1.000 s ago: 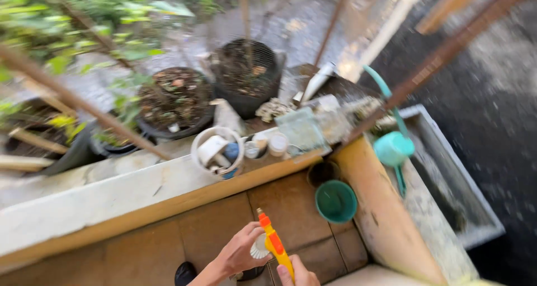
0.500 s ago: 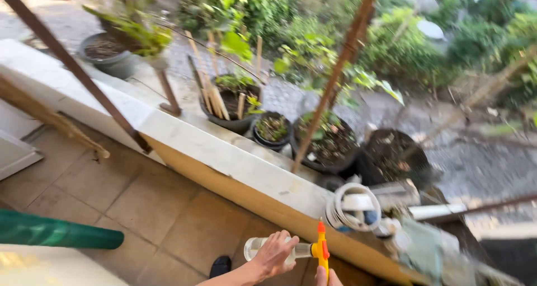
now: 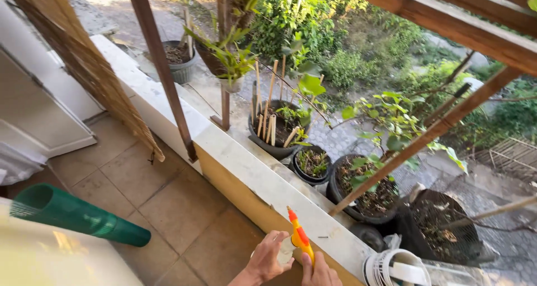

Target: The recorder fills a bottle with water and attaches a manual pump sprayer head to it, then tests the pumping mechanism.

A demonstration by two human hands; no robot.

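At the bottom middle of the head view I hold a spray bottle with an orange and yellow trigger head (image 3: 298, 238). My right hand (image 3: 320, 272) grips the trigger handle from below. My left hand (image 3: 267, 258) wraps the clear bottle body, which is mostly hidden under the fingers. The nozzle points up and away toward the low white-topped wall (image 3: 246, 165) in front of me.
Beyond the wall stand several black pots with plants and bamboo stakes (image 3: 277, 126). A rusty post (image 3: 162, 68) rises from the wall. A green mesh roll (image 3: 78, 216) lies at the left. A white bucket (image 3: 397, 268) sits at the bottom right. Tiled floor (image 3: 168, 207) lies below.
The view has swung left and upward along the wall, bringing more pots and garden into sight. Both hands stay on the spray bottle, whose nozzle now tilts more upward.
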